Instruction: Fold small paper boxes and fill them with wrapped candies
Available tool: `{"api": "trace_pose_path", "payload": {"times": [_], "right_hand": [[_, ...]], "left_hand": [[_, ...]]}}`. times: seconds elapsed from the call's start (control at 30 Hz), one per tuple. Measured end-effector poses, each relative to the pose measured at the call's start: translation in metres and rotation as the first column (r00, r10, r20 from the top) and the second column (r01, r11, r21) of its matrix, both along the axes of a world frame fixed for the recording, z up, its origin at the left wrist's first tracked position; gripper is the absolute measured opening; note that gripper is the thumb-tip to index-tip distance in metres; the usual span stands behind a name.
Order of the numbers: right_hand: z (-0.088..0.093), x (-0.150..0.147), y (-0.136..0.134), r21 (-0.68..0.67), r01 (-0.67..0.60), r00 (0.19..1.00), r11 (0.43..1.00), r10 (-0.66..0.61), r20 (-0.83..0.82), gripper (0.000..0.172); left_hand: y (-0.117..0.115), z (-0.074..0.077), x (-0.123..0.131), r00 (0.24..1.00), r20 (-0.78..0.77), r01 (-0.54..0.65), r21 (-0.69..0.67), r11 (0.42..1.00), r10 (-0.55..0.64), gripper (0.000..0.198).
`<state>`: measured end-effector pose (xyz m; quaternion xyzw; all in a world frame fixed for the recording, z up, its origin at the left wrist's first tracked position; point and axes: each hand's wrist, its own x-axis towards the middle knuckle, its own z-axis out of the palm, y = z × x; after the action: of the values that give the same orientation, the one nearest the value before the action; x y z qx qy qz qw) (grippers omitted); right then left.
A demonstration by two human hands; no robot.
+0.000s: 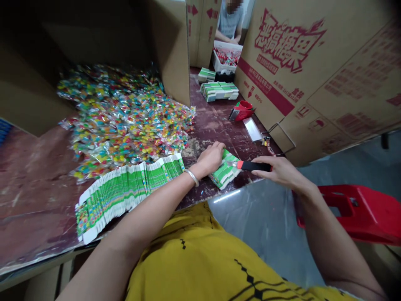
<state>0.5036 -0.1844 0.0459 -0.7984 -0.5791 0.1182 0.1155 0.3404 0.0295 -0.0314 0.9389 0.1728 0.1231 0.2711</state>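
Observation:
My left hand (212,159) presses on a small bundle of flat green-and-white cartons (226,172) at the table's front edge, its fingers curled over the bundle's left side. In my right hand (278,169) is a black-handled tool with an orange collar (250,165), which looks like pliers or scissors. The tool's metal tip meets the top of the bundle. To the left, a long fanned row of green cartons (131,188) lies along the table edge. Behind it, a heap of clear bags of coloured candy (131,125) spills from an open cardboard box (173,50).
Stacked carton bundles (219,90), a red tape dispenser (242,110) and a white card (252,129) lie towards the back right. A large printed box (313,75) stands at the right, above a red plastic stool (360,209). A person (230,23) sits beyond a white bin (227,56).

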Motion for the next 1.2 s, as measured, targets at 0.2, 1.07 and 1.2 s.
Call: {"api": "trace_pose_path", "payload": {"times": [0.2,1.07,1.2], "right_hand": [[-0.004,0.016,0.007,-0.013,0.025,0.998,1.0,-0.024,0.057,0.04],[-0.009,0.018,0.014,-0.02,0.04,0.999,0.999,-0.04,-0.007,0.039],[-0.015,0.01,0.012,0.066,0.01,0.995,0.998,-0.017,0.102,0.036]], "left_hand": [[0.0,0.0,-0.001,1.0,0.011,0.005,-0.007,1.0,-0.005,0.031],[-0.003,0.006,-0.003,0.999,-0.025,-0.032,-0.024,0.999,0.032,0.028],[-0.003,0.007,-0.004,0.999,-0.028,-0.046,-0.03,0.998,0.045,0.029]]}}
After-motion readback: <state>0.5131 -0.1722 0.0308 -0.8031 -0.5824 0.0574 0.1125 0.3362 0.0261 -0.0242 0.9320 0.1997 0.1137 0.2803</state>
